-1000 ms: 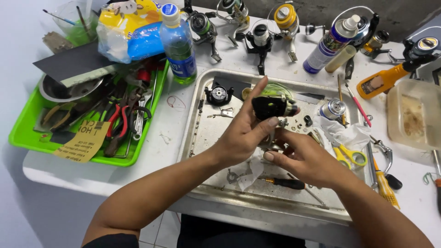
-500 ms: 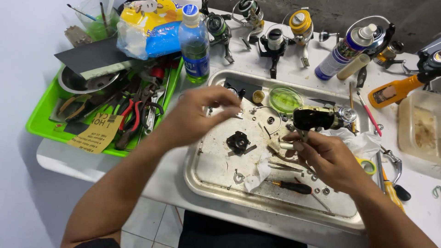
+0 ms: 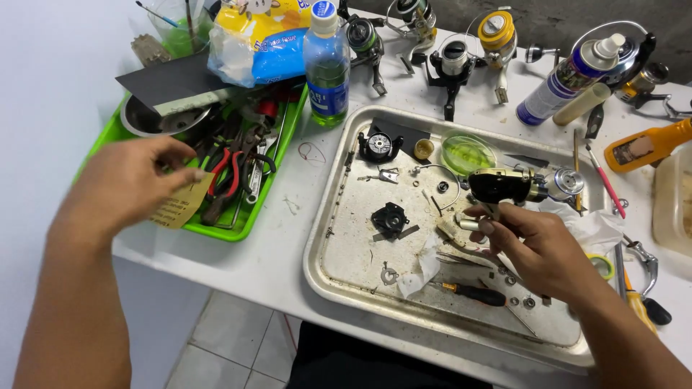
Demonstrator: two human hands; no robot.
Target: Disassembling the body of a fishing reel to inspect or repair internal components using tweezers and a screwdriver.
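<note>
Now that my left hand (image 3: 126, 184) has swung away from the reel and out over the green tray (image 3: 249, 216), the two hands that were together a second ago are well apart. The left one hovers above the pliers (image 3: 229, 167) with fingers loosely curled, thumb and fingertips close together; whether they pinch some small part I cannot tell, it's blurred. My right hand (image 3: 537, 245) has the job alone: it holds the reel (image 3: 504, 185) up by its foot, just above the far right part of the metal tray (image 3: 328, 270), dark body and silver end pointing right. Half a second back the left was still over the metal tray near the black cover (image 3: 389, 217); that cover now lies on the tray floor, clear of both hands, with a small screwdriver (image 3: 472, 294) nearer me and loose washers beside my right wrist. The green dish (image 3: 467, 153) sits just behind the reel. So, as I judge it, the reel is one-handed for the moment and the left is among the tools. The bottle (image 3: 326, 68) stands between the two trays, untouched.
</note>
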